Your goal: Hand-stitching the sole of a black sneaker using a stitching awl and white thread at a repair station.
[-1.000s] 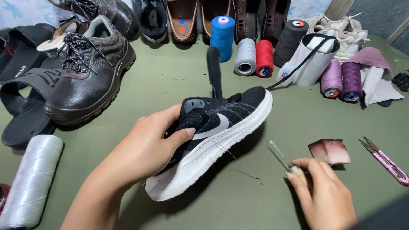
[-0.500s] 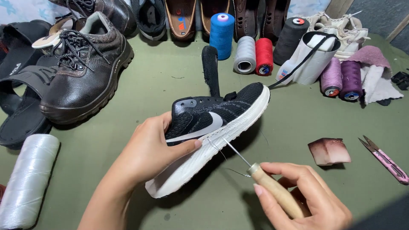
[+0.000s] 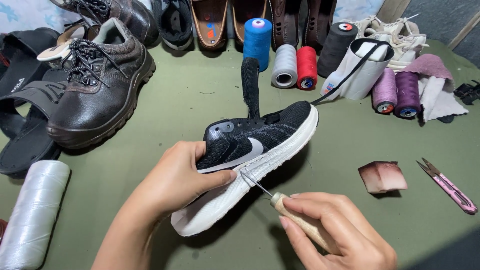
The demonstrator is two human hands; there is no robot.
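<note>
1. Stitching the sneaker along its sole seam is the step I judge to be in hand, so my grip matters most: my left hand is clamped round the heel end, thumb pressed on the black upper, holding the shoe tilted above the green tabletop, toe pointing to about 1 o'clock.
2. My right hand is closed on the wooden handle of the awl, at about 5 o'clock from the shoe. Its metal needle meets the side where the upper joins the white sole, just beside my left thumb.
3. To do this well, I think I should keep that thumb clear of the needle's line, since the two are nearly touching.
4. I would push at a shallow slant, following the seam rather than driving straight through the foam, and steady the shoe against the push with my left palm.
5. Whether thread is already on the needle I cannot tell; a faint strand seems to loop at the tip.
6. Within reach: pink snips at 3 o'clock, a brown leather scrap beside them, a white thread spool at 8 o'clock, coloured spools at 12 o'clock, a brown boot at 10 o'clock.
</note>
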